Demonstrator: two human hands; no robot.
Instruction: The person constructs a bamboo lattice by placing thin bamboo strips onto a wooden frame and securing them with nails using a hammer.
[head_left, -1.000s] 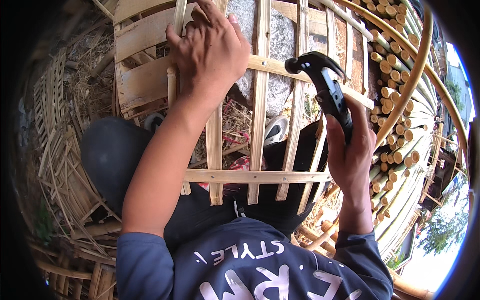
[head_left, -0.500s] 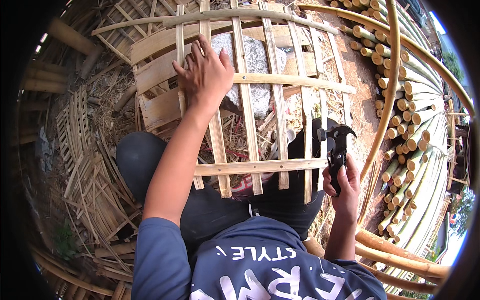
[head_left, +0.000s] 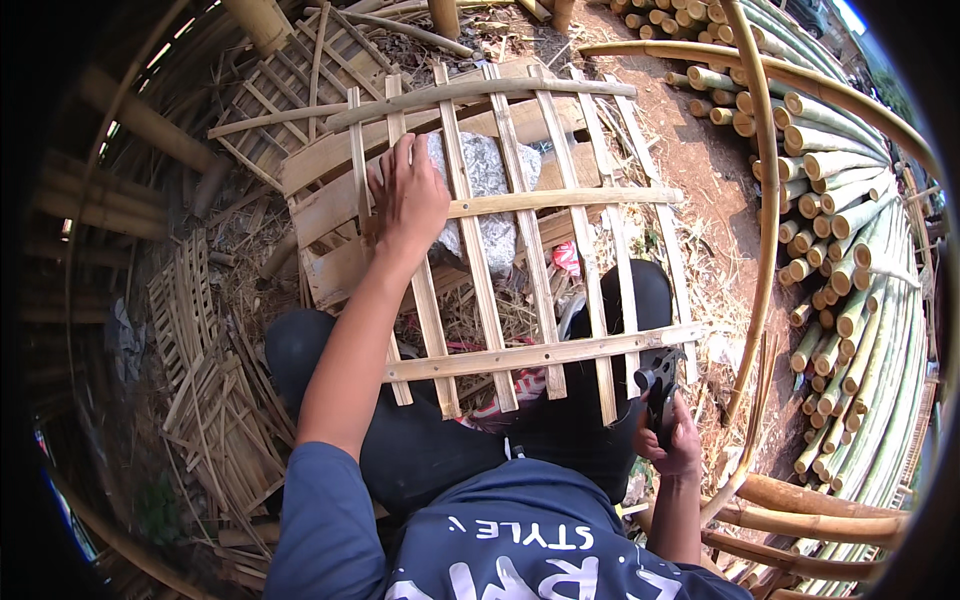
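Observation:
A lattice panel (head_left: 590, 197) of split bamboo slats nailed to cross strips lies in front of me, its near edge above my lap. My left hand (head_left: 410, 195) is at its left side, fingers together and bent over a slat near the middle strip. By the near right corner, my right hand (head_left: 675, 440) grips a black hammer multitool (head_left: 660, 395), its head up just below the near strip. Beneath the slats is a rough grey stone (head_left: 500, 240). The left thumb is hidden.
Wide flat bamboo boards (head_left: 325, 170) lie under the panel's left part. A large stack of cut bamboo poles (head_left: 840, 220) stands at right, behind a curved pole (head_left: 768, 200). Loose slats (head_left: 225, 400) are heaped at left. A red wrapper (head_left: 566, 258) lies among the shavings.
The view has shifted, with the panel sitting lower. My left hand's fingers have drawn together. My right hand has lowered the multitool from beside the near strip to below it.

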